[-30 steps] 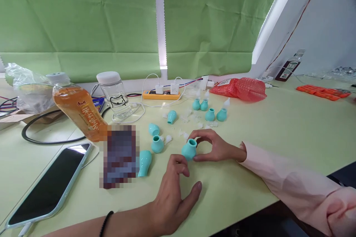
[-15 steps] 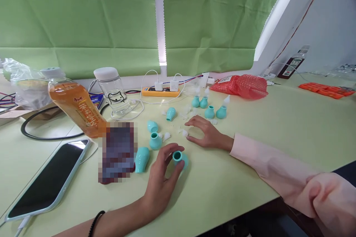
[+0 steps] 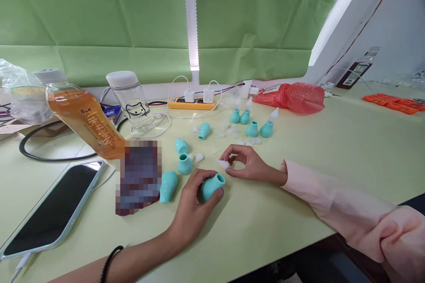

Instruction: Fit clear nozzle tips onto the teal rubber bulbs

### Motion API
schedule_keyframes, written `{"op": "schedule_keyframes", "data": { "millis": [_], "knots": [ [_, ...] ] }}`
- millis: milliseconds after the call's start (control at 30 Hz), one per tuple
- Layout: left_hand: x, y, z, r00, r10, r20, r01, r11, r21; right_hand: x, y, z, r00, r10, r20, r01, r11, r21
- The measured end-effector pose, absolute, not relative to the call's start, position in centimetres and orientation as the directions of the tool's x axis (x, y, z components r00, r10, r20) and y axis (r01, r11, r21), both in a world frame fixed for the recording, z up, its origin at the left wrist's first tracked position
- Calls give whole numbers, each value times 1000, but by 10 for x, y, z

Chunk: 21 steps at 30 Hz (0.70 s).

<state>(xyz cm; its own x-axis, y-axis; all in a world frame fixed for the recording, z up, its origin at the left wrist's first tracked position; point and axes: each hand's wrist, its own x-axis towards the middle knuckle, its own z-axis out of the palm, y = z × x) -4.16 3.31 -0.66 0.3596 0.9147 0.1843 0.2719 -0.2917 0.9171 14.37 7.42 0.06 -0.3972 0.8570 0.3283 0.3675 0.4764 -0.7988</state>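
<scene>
My left hand grips a teal squeeze bulb between thumb and fingers, its round mouth tilted up to the right. Just beyond it, my right hand pinches a small translucent white nozzle tip that points left. The two pieces are apart. Left of my hands lie more bulbs: one on its side, one upright with an open mouth and a toppled one. A loose white tip is beside them. Farther back, a bulb with a tip fitted stands near an untipped bulb.
At the left are a charging phone, a leaning bottle of orange drink and a clear cup. An orange power strip and red bubble-wrap line the back. Orange trays lie far right.
My right hand has closed on the white tip and lifted it slightly off the table. In my left hand the bulb has tipped, its mouth now leaning right.
</scene>
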Motion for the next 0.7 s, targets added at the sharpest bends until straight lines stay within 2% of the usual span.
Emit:
{"op": "schedule_keyframes", "data": {
  "millis": [100, 200, 267, 367, 433, 567, 700],
  "knots": [
    [-42, 34, -6, 376, 906, 194, 324, -325, 889, 142, 75, 1, -369, 886, 281, 351, 413, -840],
    [-41, 34, -4, 377, 911, 164, 329, -298, 896, 143, 78, -1, -380, 889, 255, 395, 406, -824],
    [-41, 32, -2, 396, 912, 112, 318, -250, 914, 144, 79, -4, -428, 853, 297, 462, 489, -740],
    [-42, 29, 1, 428, 902, 54, 309, -202, 929, 145, 79, -10, -513, 759, 402, 576, 651, -494],
    [-42, 28, 2, 435, 898, 59, 308, -210, 928, 145, 79, -11, -531, 713, 458, 613, 696, -373],
    [-43, 27, 0, 434, 898, 80, 321, -237, 917, 145, 83, -10, -483, 695, 532, 672, 684, -284],
    [-43, 27, -2, 441, 893, 86, 325, -249, 913, 153, 101, -6, -447, 730, 517, 769, 609, -194]
  ]
}}
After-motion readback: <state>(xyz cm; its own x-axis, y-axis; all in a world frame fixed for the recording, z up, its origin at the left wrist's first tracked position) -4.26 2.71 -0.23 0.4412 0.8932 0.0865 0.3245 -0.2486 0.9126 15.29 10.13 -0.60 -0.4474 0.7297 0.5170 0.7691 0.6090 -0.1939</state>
